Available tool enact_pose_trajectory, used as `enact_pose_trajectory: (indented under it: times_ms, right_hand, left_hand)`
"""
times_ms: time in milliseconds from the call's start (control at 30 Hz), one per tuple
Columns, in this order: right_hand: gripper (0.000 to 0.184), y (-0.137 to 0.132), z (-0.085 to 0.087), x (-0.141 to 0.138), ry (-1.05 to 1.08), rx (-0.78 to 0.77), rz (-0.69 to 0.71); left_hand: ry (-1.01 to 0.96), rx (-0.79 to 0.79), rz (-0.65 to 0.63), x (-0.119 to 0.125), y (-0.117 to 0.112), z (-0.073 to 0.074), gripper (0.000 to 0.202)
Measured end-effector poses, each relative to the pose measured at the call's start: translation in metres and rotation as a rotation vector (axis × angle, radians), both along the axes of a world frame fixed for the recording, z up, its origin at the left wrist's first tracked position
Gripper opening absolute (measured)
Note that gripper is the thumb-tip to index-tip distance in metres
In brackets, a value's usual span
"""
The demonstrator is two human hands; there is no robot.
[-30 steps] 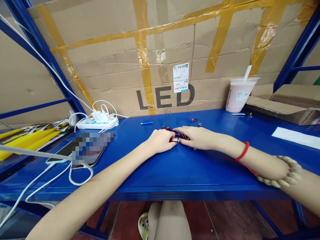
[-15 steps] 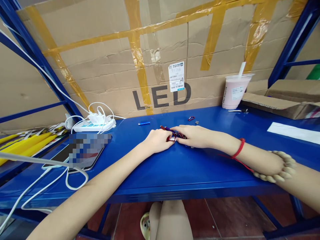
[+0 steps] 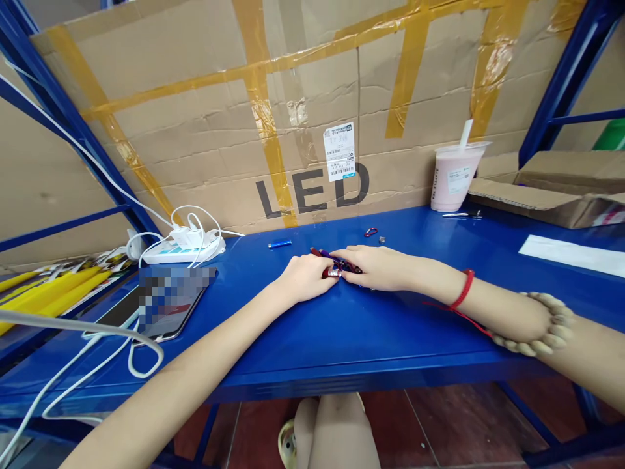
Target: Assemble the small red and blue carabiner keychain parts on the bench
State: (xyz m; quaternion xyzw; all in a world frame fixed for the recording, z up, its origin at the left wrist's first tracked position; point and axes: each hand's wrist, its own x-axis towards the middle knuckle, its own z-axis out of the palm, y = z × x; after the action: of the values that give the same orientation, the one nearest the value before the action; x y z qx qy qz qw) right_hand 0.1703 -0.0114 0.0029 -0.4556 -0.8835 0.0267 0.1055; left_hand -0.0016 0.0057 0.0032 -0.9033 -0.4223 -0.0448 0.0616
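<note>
My left hand [image 3: 306, 278] is closed around a small shiny red metal tube [image 3: 332, 273], whose silver end shows at the fingertips. Beside it, my right hand [image 3: 378, 266] curls its fingers over a cluster of small dark red and purple pieces [image 3: 347, 266], mostly hidden, and I cannot make out which one it grips. Both hands are close together, low over the blue tabletop [image 3: 303, 339]. Behind them lie a small blue tube [image 3: 280, 244], a red carabiner [image 3: 371, 232] and a tiny silver piece [image 3: 382, 240].
A white power strip [image 3: 195, 251] with plugs and cables stands at the left, near phones [image 3: 183, 312]. A pink drink cup [image 3: 456, 179] with a straw, an open cardboard box [image 3: 547, 195] and a white paper strip [image 3: 573, 255] are on the right. Taped cardboard [image 3: 205, 150] rises behind.
The view has shifted slightly. My hands stay close together over the same cluster, with hardly any change in their grip.
</note>
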Motion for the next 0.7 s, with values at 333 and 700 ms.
enact_pose_trajectory:
  times_ms: [333, 700]
  right_hand:
    - [0.048, -0.0011, -0.0013, -0.0008, -0.022, 0.010, -0.029]
    - [0.049, -0.0019, 0.0008, -0.0013, -0.005, -0.010, -0.017]
  left_hand:
    - [0.007, 0.002, 0.001, -0.0008, -0.0004, 0.0006, 0.022]
    - [-0.005, -0.014, 0.013, -0.0010, -0.0012, 0.0020, 0.022]
